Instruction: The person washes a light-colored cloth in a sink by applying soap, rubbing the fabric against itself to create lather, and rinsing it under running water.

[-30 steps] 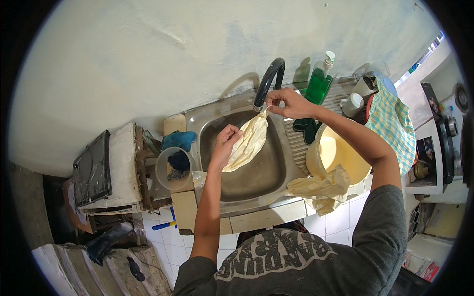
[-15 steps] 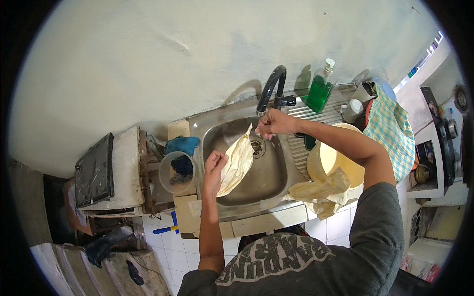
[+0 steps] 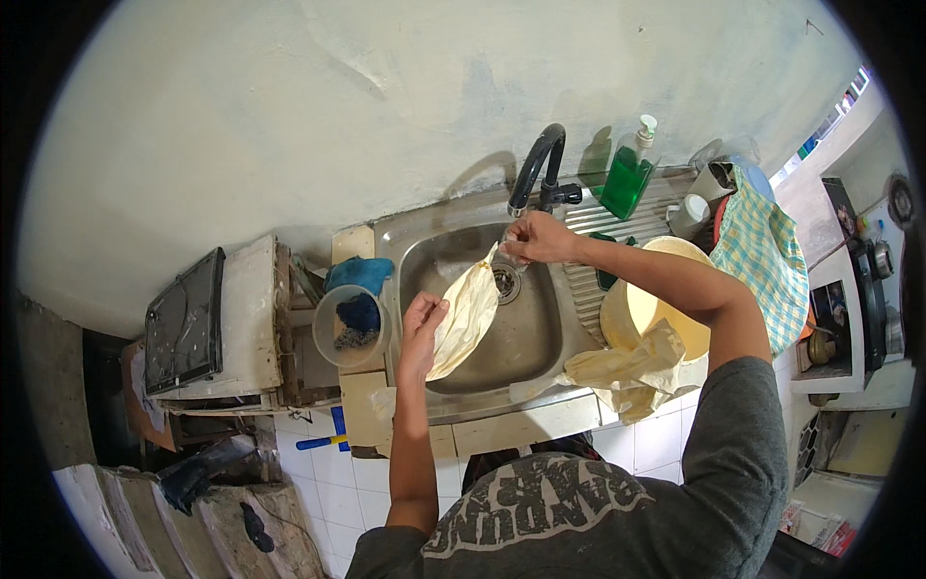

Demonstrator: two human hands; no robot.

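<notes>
A long, pale yellow, wrinkled piece (image 3: 465, 323), thin and leaf-shaped like a dried corn husk, hangs tilted over the steel sink (image 3: 521, 352). My left hand (image 3: 422, 333) pinches its left edge between thumb and fingers. Close by its pointed upper tip, the fingers of my right hand (image 3: 540, 237) are pressed together just below the black tap (image 3: 546, 154). A small whitish bit shows at those fingertips; what they pinch I cannot make out. More crumpled pale yellow pieces (image 3: 637, 372) lie at the sink's right front, against a cream bucket (image 3: 627, 314).
A green soap bottle (image 3: 630, 174) and a white mug (image 3: 688, 215) stand on the ribbed drainboard. Behind the bucket hangs a checked cloth (image 3: 762, 246). Left of the sink are a clear tub (image 3: 328, 333) with dark scrubbers and a blue cloth (image 3: 359, 274).
The leaf-shaped piece's tip and my right fingertips are slightly closer together. My left hand keeps its hold on the edge. The whole view has shifted a little.
</notes>
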